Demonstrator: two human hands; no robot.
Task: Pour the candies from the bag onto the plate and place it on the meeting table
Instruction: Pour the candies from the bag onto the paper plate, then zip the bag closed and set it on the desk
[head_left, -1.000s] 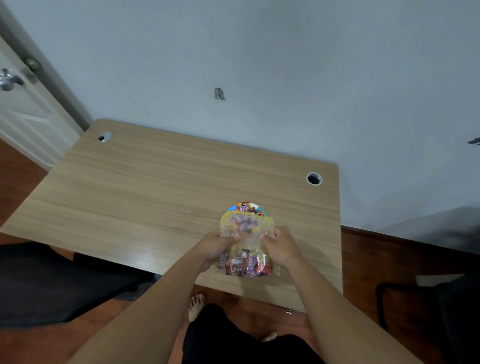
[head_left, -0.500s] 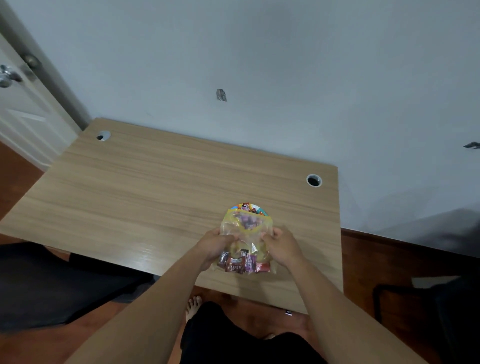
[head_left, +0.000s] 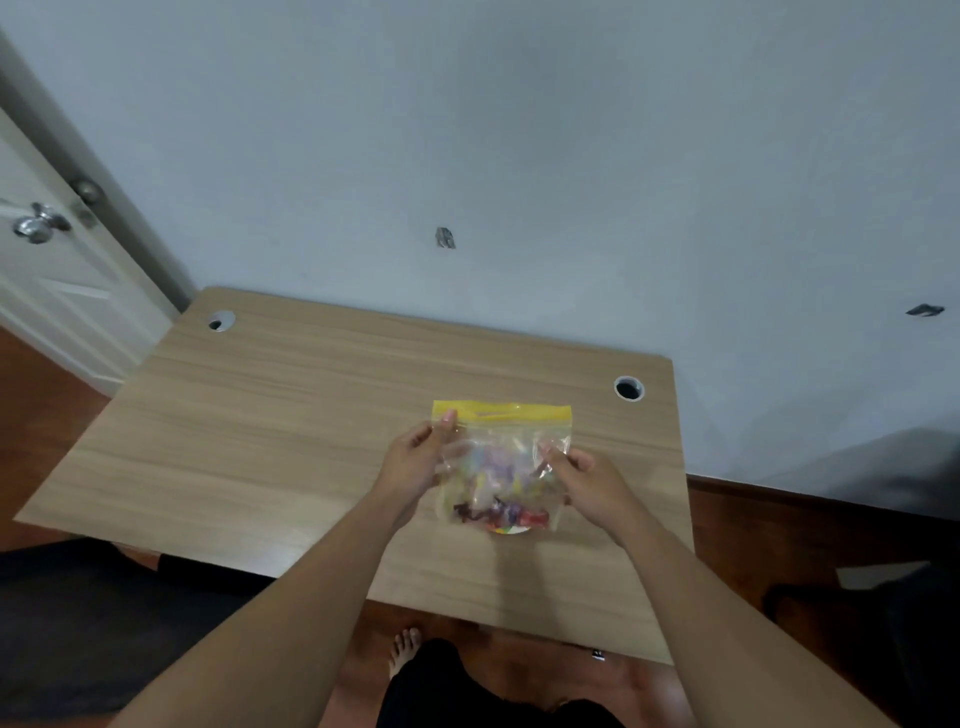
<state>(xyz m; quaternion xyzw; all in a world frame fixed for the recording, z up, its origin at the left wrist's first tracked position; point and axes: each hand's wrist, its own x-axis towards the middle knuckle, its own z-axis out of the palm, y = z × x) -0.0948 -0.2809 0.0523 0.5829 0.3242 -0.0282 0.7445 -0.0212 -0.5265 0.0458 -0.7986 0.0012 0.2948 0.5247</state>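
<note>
I hold a clear zip bag (head_left: 501, 457) with a yellow top strip upright above the wooden table (head_left: 270, 441). Wrapped candies (head_left: 498, 514) lie bunched at its bottom. My left hand (head_left: 415, 460) pinches the bag's left edge just under the yellow strip. My right hand (head_left: 589, 480) pinches the right edge a little lower. The plate (head_left: 511, 530) sits behind the bag; only a pale sliver of its rim shows under the bag's bottom edge, and the rest is hidden.
Two round cable holes (head_left: 628, 388) (head_left: 221, 321) mark the table's far corners against the grey wall. A white door with a metal knob (head_left: 36, 226) stands at the left. Dark chairs (head_left: 78, 623) (head_left: 883, 623) flank me, and my bare foot (head_left: 405, 649) rests on the wood floor.
The bag was crumpled and tipped over the plate; now both hands have lifted it upright and spread it flat, and it covers most of the plate. The view also shifted.
</note>
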